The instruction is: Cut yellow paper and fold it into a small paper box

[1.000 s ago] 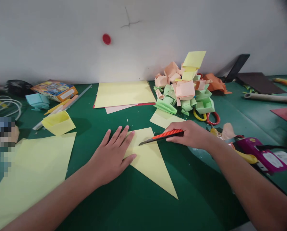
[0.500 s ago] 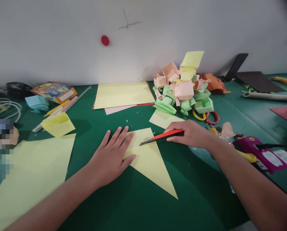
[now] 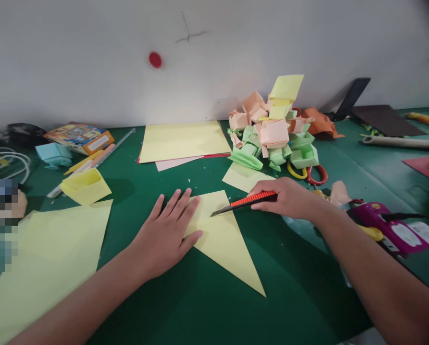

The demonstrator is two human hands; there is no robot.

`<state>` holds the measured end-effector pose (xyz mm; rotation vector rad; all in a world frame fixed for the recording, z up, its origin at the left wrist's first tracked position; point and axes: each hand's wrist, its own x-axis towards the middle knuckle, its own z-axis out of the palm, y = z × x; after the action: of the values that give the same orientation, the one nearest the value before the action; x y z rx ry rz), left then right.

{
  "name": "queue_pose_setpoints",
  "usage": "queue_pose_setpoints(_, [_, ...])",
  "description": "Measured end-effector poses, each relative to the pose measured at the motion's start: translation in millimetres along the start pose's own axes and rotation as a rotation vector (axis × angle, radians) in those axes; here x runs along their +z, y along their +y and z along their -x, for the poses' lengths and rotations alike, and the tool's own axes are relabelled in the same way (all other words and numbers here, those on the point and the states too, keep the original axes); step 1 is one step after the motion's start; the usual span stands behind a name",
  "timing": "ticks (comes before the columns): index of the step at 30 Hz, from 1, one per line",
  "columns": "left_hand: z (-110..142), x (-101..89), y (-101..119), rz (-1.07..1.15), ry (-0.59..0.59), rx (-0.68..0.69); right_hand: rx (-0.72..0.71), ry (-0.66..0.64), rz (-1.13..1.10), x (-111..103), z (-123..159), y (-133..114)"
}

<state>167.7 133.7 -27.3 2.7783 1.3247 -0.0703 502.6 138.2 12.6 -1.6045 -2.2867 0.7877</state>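
A folded yellow paper [image 3: 229,249], pointed toward the lower right, lies on the green table [image 3: 214,306]. My left hand [image 3: 169,232] rests flat on its left part, fingers spread, covering that side. In my right hand [image 3: 289,199] is a red-and-black utility knife [image 3: 252,199], held from the right with its blade out. The blade tip is over the paper near my left fingertips; whether it is pressed in I cannot tell. A smaller piece of yellow paper [image 3: 245,177] lies just behind the knife.
Left are large yellow sheets [image 3: 63,244] and a folded yellow paper box [image 3: 87,187]. At the back lie stacked sheets [image 3: 186,141] and a heap of folded paper pieces [image 3: 274,134]. Scissors [image 3: 317,175] and a purple glue gun-like device [image 3: 387,230] are to the right.
The knife tip has shifted very slightly to the right over the paper. My left hand stays flat in the same place, and the paper has not visibly moved.
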Motion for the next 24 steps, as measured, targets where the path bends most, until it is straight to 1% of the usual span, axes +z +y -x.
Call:
queue_pose_setpoints(6, [-0.2,-1.2,0.1,0.0,-0.008,0.0,-0.026,0.004,0.013,-1.3,0.5,4.1])
queue_pose_setpoints(11, [0.0,0.4,-0.4,0.002,0.014,0.005,-0.024,-0.008,0.02,-3.5,1.0,6.0])
queue_pose_setpoints(19, [-0.1,-1.5,1.1,-0.004,-0.016,0.0,-0.013,-0.012,0.025,-4.8,1.5,8.5])
queue_pose_setpoints(24, [-0.5,-1.5,0.5,0.0,0.001,0.005,-0.016,-0.013,0.026,-5.5,1.5,8.8])
